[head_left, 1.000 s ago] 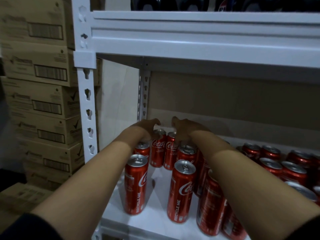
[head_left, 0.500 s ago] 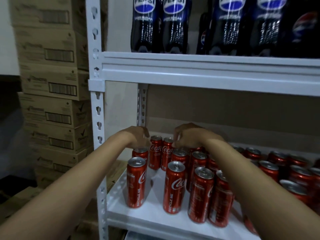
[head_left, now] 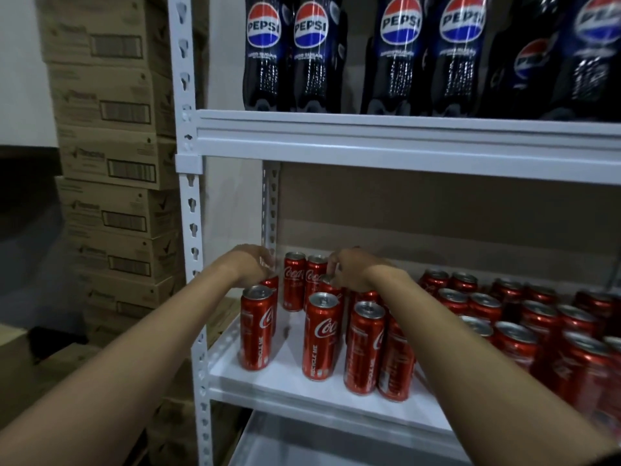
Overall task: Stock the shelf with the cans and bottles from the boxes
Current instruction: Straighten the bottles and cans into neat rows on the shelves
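White steel shelving (head_left: 386, 148) fills the view, and stacked cardboard boxes (head_left: 111, 169) stand past its left upright. On the upper shelf a row of dark Pepsi bottles (head_left: 400, 55) stands upright, labels to the front, so that level looks stocked as far as it shows. The middle shelf board (head_left: 295, 375) carries red Coca-Cola cans (head_left: 524, 317) — packed close from the middle toward the right edge, but loose near the left end, where bare white board shows by the front edge. By my reading the stocking is well along, with this left corner yet to be filled and squared up; how many cans wait in boxes cannot be told. Every can stands on its base, long axis vertical, pull-tab top up; the front left can (head_left: 256, 327) and its neighbour (head_left: 321, 336) show the logo and "RECYCLE ME" running up the side. Both arms reach deep toward the back left corner. The left hand (head_left: 250, 265) hangs curled over a can top (head_left: 270, 282) behind the front left can, though whether it grips it I cannot tell. The right hand (head_left: 353, 269) has its fingers bent down, fingertips pinching the rim of a can (head_left: 327, 280) in the second row from the back.
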